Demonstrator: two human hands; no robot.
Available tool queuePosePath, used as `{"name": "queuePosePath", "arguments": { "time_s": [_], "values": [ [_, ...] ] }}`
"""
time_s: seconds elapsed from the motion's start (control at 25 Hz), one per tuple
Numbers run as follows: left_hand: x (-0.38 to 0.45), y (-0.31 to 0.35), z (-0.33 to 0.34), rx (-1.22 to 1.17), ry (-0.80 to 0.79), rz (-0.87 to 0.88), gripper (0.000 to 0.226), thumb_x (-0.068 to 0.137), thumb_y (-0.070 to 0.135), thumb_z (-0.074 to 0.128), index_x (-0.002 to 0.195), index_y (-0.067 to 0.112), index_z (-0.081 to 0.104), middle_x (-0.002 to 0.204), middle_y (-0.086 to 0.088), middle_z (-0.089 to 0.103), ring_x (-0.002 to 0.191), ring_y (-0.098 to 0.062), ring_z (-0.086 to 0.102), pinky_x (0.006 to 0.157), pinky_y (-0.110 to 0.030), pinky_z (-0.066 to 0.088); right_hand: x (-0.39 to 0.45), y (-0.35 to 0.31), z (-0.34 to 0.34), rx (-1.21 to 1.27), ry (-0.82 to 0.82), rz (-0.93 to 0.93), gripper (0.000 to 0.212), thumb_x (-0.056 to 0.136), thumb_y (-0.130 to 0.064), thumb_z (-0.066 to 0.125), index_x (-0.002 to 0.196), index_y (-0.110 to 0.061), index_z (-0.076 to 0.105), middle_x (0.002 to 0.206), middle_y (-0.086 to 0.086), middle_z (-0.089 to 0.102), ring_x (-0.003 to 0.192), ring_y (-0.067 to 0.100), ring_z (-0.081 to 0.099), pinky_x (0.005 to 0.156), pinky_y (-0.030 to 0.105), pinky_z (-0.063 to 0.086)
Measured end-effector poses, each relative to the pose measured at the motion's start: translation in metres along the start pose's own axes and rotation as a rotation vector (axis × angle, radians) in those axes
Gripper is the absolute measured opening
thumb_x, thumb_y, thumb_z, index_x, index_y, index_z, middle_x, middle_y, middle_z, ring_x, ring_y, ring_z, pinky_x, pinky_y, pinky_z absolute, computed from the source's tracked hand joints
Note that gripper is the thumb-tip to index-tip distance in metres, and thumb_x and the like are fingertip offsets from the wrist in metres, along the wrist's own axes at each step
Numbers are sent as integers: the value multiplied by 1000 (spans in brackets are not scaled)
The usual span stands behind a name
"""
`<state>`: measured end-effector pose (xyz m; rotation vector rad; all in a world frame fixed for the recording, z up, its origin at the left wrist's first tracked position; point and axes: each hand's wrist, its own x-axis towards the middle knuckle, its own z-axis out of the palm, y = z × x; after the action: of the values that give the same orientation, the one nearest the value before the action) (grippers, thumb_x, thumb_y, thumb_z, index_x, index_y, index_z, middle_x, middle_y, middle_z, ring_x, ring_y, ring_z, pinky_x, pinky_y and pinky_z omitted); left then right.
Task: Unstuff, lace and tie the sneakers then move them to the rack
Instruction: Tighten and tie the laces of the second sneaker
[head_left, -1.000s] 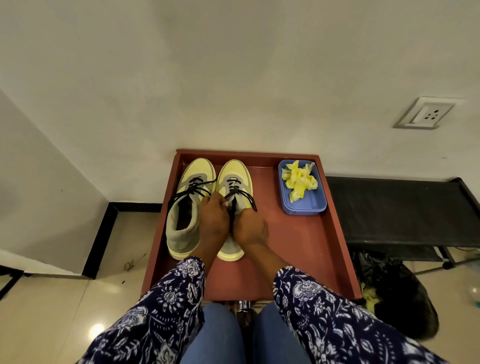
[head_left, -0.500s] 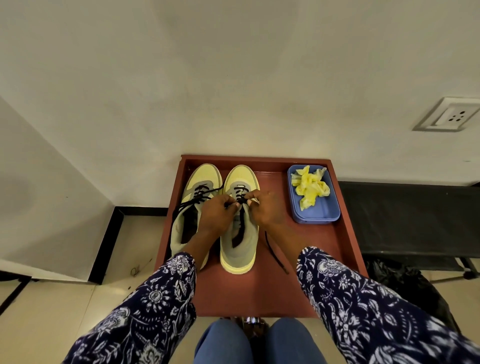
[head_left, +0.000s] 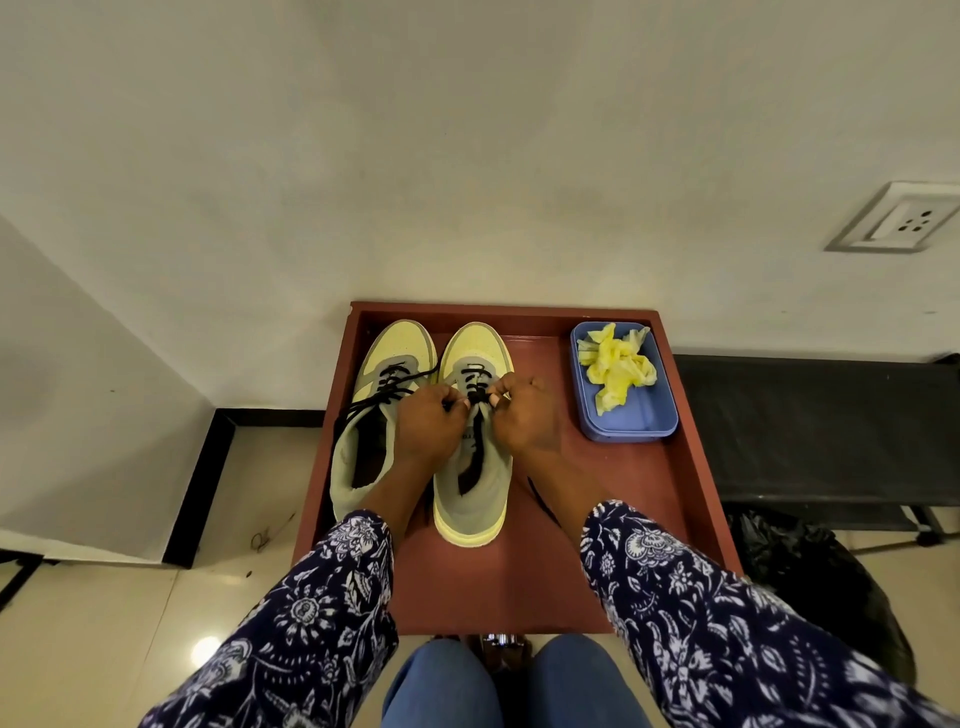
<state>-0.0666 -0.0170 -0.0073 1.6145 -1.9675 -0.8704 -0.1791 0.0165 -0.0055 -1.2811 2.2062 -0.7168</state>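
Bottom of frame: my knees in blue jeans (head_left: 514, 686), patterned sleeves (head_left: 332, 597) coming in from both lower corners.

Centre frame: both hands over the right sneaker (head_left: 474, 467). Left hand (head_left: 427, 422) and right hand (head_left: 527, 413) each have a closed grip, fingertips pinching the black lace (head_left: 479, 402) at the eyelets, one hand per side. Symmetric hold so I can pull both runs with equal tension; thumbs meet at the tongue midline. Which eyelet row I'm on: can't tell, knuckles hide it.

A loose lace end trails off the sneaker's right side onto the desk (head_left: 597, 519), under my right forearm. Judgement: still lacing, not tying yet.

Left sneaker (head_left: 374, 415) sits just beside it, touching or nearly so, toes both toward the wall. Its lace is threaded but slack, ends hanging off the left. Parked there so the pair stays together for the move.

Upper right of the desk: blue tray (head_left: 644, 415) holding crumpled yellow stuffing paper (head_left: 618, 371). Unstuffing looks done.

The desk is a red-brown, raised-rim top pushed against a white wall (head_left: 467, 156). Right of frame: the low black rack (head_left: 821, 426), well apart from the sneakers, with a black bag (head_left: 810, 571) below it. Upper right: wall socket (head_left: 898, 218). Glossy tile floor (head_left: 104, 623) lower left.
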Motion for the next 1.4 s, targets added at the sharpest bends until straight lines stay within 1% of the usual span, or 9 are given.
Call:
{"name": "queuePosePath", "arguments": {
  "time_s": [0.2,0.44,0.56,0.72,0.84,0.96,1.04,1.16,1.4],
  "values": [
    [-2,0,4,-39,34,-27,19,89,15,56,81,-1,64,82,-16,67,78,-26,61,63,-21,31,-4,-4,3,52,17,90,23,85,-10,50,103,-16,63,113,13,55,104,28,53,82,28,40],
    [-12,0,-7,-91,106,25,21,90,11,55,106,1,65,105,-13,67,98,-24,61,78,-23,39,-4,3,4,122,59,77,32,85,-8,50,113,-16,63,116,15,61,108,29,55,87,28,42],
    [-16,-5,-30,-221,283,-28,19,88,3,56,103,2,67,104,-13,68,96,-24,64,80,-23,44,-12,3,2,218,178,129,25,87,-7,49,107,-9,64,106,16,66,100,33,59,80,33,45],
    [-15,-20,-59,-155,350,-141,31,94,26,50,93,-1,64,89,-17,69,84,-30,64,72,-30,44,-20,-2,-3,222,227,179,27,93,-21,47,89,-1,65,94,21,67,89,37,61,66,31,39],
    [-21,-35,-70,-61,281,-240,17,89,7,51,100,-5,57,95,-17,62,89,-31,57,70,-28,38,-27,-6,-6,199,190,203,18,87,-9,49,95,-1,64,102,20,64,95,36,57,72,33,41],
    [-26,-47,-73,12,48,-361,15,83,9,58,90,-4,54,77,-10,54,81,-29,52,60,-28,37,-31,-5,1,138,69,235,9,82,-13,52,85,-7,57,99,20,59,82,30,50,65,31,35],
    [-28,-52,-73,55,-40,-426,20,81,14,66,83,-3,55,73,-9,52,83,-33,56,62,-29,38,-34,-4,7,122,9,274,25,83,-25,56,92,-2,58,104,21,60,81,29,52,65,27,31],
    [-31,-59,-74,55,-30,-505,27,76,13,72,67,1,50,63,-8,49,86,-35,60,62,-31,37,-41,-3,9,93,-49,298,38,84,-31,60,106,-1,58,111,19,59,96,34,58,67,26,33],
    [-32,-63,-70,37,-53,-542,41,67,18,82,89,-11,63,91,-25,65,91,-37,63,66,-34,45,-53,-1,11,121,-72,305,38,80,-25,64,114,-11,54,115,16,59,104,33,56,74,26,39]
  ]
}}
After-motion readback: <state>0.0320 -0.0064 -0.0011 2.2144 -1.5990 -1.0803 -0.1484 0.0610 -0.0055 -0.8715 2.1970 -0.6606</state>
